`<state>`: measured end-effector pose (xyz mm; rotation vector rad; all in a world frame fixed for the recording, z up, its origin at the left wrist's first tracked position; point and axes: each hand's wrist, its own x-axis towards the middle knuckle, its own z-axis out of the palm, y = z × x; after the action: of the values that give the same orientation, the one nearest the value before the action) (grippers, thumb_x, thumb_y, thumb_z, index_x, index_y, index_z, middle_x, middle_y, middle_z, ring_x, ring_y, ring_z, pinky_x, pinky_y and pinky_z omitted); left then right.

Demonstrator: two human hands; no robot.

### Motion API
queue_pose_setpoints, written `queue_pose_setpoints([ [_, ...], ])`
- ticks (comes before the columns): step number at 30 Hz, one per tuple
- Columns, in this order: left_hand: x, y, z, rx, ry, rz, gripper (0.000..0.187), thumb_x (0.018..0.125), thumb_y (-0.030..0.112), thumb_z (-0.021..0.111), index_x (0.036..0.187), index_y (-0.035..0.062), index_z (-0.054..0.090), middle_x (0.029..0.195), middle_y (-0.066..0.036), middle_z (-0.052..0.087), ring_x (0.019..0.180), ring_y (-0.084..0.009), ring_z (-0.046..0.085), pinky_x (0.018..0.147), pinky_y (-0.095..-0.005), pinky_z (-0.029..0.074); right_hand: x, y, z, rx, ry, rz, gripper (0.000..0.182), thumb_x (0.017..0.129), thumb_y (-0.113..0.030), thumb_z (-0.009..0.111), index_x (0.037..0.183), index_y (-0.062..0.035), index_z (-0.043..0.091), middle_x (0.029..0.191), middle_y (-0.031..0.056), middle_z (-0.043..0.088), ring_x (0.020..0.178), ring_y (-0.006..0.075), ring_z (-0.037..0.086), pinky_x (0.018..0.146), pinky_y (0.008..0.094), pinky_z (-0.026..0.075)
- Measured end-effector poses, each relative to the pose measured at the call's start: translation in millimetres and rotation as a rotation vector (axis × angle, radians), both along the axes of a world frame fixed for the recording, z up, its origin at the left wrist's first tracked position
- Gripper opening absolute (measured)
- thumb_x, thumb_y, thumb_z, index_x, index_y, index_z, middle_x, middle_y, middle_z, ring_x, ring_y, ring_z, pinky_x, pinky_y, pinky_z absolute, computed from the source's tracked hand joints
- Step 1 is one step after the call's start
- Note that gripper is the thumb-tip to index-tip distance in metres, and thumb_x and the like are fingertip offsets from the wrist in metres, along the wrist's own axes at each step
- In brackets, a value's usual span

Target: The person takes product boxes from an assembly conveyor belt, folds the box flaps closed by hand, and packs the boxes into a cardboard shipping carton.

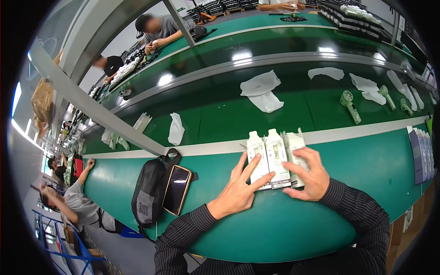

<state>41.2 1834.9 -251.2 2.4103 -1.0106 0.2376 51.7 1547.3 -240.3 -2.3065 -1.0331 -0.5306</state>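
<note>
Several pale printed boxes stand or lie side by side near the edge of the green table (220, 236), among them a left box (257, 149), a middle box (276, 151) and a right one (295, 142) with its flaps up. My left hand (236, 190) rests with fingers spread on the left and middle boxes. My right hand (309, 176) has its fingers apart and curved, touching the middle and right boxes. Parts of the boxes are hidden under my fingers.
A black bag (149, 192) and a phone (177, 190) lie to the left. Purple boxes (420, 156) stand far right. Beyond the pale ledge (343, 133), the belt (211, 119) carries green handheld fans (350, 107) and white bags (263, 91). Co-workers sit at left and behind.
</note>
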Motion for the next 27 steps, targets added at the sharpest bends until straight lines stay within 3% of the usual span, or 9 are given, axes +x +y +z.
queue_pose_setpoints([
  [3,0,6,1,0.059,0.008,-0.025,0.088,0.063,-0.013,0.059,0.143,0.0220,0.062,0.165,-0.027,0.027,0.150,-0.0604,0.021,0.119,-0.0612,0.032,-4,-11,0,-0.046,0.026,-0.093,0.079,0.074,-0.036,0.088,0.142,-0.0128,0.056,0.134,0.0242,0.046,0.123,0.0431,0.051,0.107,0.0534,0.046],
  [6,0,11,-1,-0.001,0.047,-0.027,0.088,0.063,-0.013,0.059,0.143,0.0221,0.062,0.165,-0.027,0.026,0.151,-0.0610,0.017,0.118,-0.0641,0.032,-6,-18,-11,0.056,0.289,-0.125,0.083,0.075,-0.032,0.087,0.147,-0.0123,0.050,0.131,0.0247,0.045,0.118,0.0419,0.053,0.100,0.0465,0.050],
  [8,-3,10,1,0.022,0.058,-0.068,0.085,0.068,-0.012,0.061,0.146,0.0225,0.060,0.165,-0.028,0.028,0.149,-0.0623,0.020,0.114,-0.0615,0.038,-4,-11,-6,0.012,0.259,-0.087,0.083,0.076,-0.031,0.087,0.148,-0.0123,0.049,0.130,0.0244,0.045,0.115,0.0411,0.054,0.099,0.0468,0.051],
  [14,-1,16,1,-0.033,0.042,-0.056,0.083,0.066,-0.010,0.061,0.144,0.0171,0.059,0.164,-0.033,0.023,0.149,-0.0645,0.018,0.117,-0.0634,0.033,-4,5,-1,-0.101,0.213,-0.143,0.081,0.080,-0.049,0.082,0.146,-0.0128,0.054,0.125,0.0229,0.049,0.114,0.0395,0.053,0.101,0.0459,0.048],
  [15,-2,17,0,-0.058,0.058,-0.051,0.083,0.066,-0.010,0.061,0.145,0.0165,0.059,0.164,-0.034,0.021,0.149,-0.0647,0.018,0.118,-0.0633,0.032,-3,6,-4,-0.115,0.193,-0.175,0.081,0.078,-0.062,0.078,0.141,-0.0146,0.060,0.124,0.0214,0.051,0.115,0.0385,0.052,0.105,0.0529,0.044],
  [19,2,36,-8,-0.221,0.071,-0.070,0.086,0.065,-0.010,0.056,0.150,0.0061,0.047,0.164,-0.038,0.016,0.151,-0.0601,0.020,0.122,-0.0588,0.027,-7,25,17,-0.178,-0.118,-0.292,0.084,0.074,-0.070,0.077,0.137,-0.0169,0.064,0.126,0.0202,0.052,0.116,0.0384,0.052,0.107,0.0632,0.039],
  [20,3,41,-9,-0.308,0.083,-0.049,0.086,0.065,-0.010,0.054,0.150,0.0024,0.044,0.164,-0.039,0.016,0.152,-0.0582,0.020,0.123,-0.0570,0.027,-7,35,19,-0.138,-0.125,-0.284,0.086,0.069,-0.074,0.076,0.134,-0.0191,0.067,0.128,0.0193,0.052,0.118,0.0385,0.052,0.108,0.0702,0.034],
  [23,17,65,-11,-0.310,-0.027,0.067,0.080,0.067,-0.010,0.049,0.146,-0.0019,0.043,0.163,-0.038,0.022,0.152,-0.0533,0.025,0.123,-0.0532,0.027,-13,75,27,-0.247,-0.074,-0.245,0.088,0.069,-0.075,0.076,0.141,-0.0266,0.062,0.138,0.0195,0.051,0.127,0.0414,0.049,0.108,0.0741,0.030],
  [27,31,101,-26,-0.420,0.120,0.279,0.078,0.071,-0.010,0.044,0.149,-0.0004,0.040,0.166,-0.023,0.028,0.150,-0.0378,0.036,0.120,-0.0476,0.034,-3,115,6,-0.344,-0.017,-0.205,0.097,0.071,-0.080,0.070,0.156,-0.0437,0.041,0.158,0.0188,0.042,0.146,0.0481,0.036,0.103,0.0845,0.022],
])
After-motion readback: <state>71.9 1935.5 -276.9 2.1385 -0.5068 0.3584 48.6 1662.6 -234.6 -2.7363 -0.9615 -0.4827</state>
